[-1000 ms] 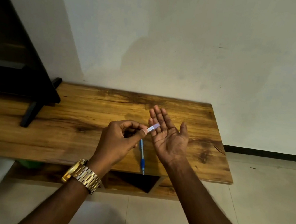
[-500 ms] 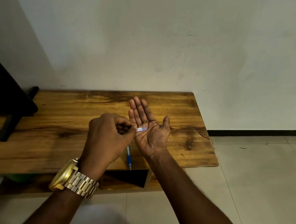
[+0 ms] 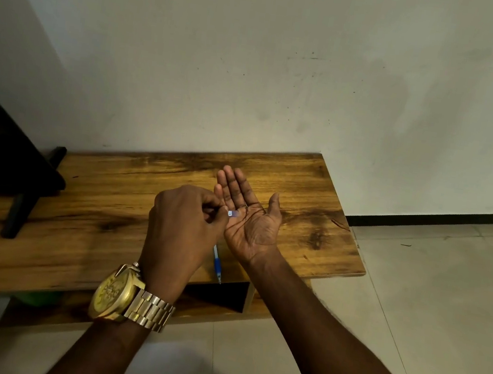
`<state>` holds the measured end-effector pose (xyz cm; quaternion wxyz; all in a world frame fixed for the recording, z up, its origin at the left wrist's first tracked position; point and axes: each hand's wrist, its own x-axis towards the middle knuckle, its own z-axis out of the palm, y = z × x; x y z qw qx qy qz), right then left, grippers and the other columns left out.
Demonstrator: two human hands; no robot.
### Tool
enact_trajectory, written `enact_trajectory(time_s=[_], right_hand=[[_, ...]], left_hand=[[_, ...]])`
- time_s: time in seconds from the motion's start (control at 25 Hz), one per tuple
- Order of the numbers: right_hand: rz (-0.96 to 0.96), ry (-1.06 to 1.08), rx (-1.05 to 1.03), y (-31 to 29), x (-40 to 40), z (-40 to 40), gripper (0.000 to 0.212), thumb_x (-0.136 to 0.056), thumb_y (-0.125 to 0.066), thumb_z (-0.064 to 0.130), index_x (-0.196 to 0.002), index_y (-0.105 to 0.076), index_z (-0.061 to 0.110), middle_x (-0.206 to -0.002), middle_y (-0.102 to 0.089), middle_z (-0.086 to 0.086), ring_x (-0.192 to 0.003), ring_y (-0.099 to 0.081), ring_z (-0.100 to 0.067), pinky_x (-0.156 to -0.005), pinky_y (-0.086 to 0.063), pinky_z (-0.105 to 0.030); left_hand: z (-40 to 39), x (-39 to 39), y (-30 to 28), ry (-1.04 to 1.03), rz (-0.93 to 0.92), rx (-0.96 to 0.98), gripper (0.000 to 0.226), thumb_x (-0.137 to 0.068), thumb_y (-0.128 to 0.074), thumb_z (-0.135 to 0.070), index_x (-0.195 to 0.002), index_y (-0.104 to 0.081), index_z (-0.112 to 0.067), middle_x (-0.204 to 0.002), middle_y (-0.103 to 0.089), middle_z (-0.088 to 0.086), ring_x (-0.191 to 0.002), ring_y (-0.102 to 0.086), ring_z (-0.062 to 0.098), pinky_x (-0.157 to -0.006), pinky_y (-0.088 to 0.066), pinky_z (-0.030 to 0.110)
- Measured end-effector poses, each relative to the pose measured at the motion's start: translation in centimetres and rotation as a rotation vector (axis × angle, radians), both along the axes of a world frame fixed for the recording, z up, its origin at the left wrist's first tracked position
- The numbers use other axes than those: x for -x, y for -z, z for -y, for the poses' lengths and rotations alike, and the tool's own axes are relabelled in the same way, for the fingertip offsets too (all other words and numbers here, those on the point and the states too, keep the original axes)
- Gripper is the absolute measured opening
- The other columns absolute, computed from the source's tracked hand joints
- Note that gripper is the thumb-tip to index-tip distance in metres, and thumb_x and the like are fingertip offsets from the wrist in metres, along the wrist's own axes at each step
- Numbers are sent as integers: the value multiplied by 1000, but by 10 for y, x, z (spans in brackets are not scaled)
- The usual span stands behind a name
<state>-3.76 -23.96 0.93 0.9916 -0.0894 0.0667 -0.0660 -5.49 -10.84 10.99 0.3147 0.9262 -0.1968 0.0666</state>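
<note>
My left hand [image 3: 183, 225], with a gold watch on its wrist, pinches a small pale tube-like piece [image 3: 233, 214] between thumb and forefinger. The piece's tip lies over the palm of my right hand [image 3: 250, 218], which is held flat and palm up with straight fingers above the wooden table [image 3: 316, 196]. A blue pen [image 3: 217, 264] lies on the table below the two hands, its tip at the front edge; my left hand hides its upper part.
A dark stand with a slanted leg [image 3: 22, 204] sits on the table's left part. Behind the table is a pale wall. A tiled floor [image 3: 442, 307] lies to the right and in front. Under the tabletop there is a dark open compartment [image 3: 218, 293].
The camera has tilted and shifted, so the table sits lower and more slanted in view. My left hand has brought the small piece down from my right fingers onto the palm.
</note>
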Motion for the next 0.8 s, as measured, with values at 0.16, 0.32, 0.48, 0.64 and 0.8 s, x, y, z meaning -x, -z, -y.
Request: enact_trajectory(time_s=[0.16,0.32,0.48,0.64,0.8], right_hand=[[-31,2,-6,0,0,-1,100,-107,-26,73,-125,-74,-13,-132,-74,-31,-115,-79,-42,-96,-66,-49],[-81,12,-20,-2,1,2,98,-108,-29,71,-120,-76,-13,-127,-76,-30,-108,-82,-40,-90,-68,-47],[-163,20,-25,-4,3,8,96,-109,-29,71,-114,-79,-12,-118,-79,-29,-98,-83,-38,-84,-70,-45],[-250,33,-34,-6,5,12,95,-110,-30,68,-106,-81,-12,-112,-80,-28,-93,-83,-37,-81,-70,-45],[-353,57,-29,-11,7,23,86,-111,-34,64,-115,-75,-11,-110,-80,-30,-105,-76,-38,-86,-67,-47]], left_hand=[[-2,0,-1,20,22,-1,12,-97,-79,-32,-103,-87,-26,-89,-81,-11,-69,-60,-7,-62,-34,6],[-6,-2,-1,16,-12,57,9,-96,-80,-33,-98,-87,-28,-78,-74,-19,-65,-64,-7,-61,-37,5],[-18,-15,3,-34,-79,191,7,-95,-80,-34,-92,-86,-31,-73,-71,-25,-80,-69,-14,-64,-45,11],[-34,-28,20,-121,-181,330,8,-94,-82,-38,-94,-86,-31,-78,-80,-15,-72,-78,7,-76,-66,37],[-58,-44,52,-257,-266,429,3,-95,-81,-35,-92,-81,-35,-78,-81,-6,-71,-80,20,-74,-69,48]])
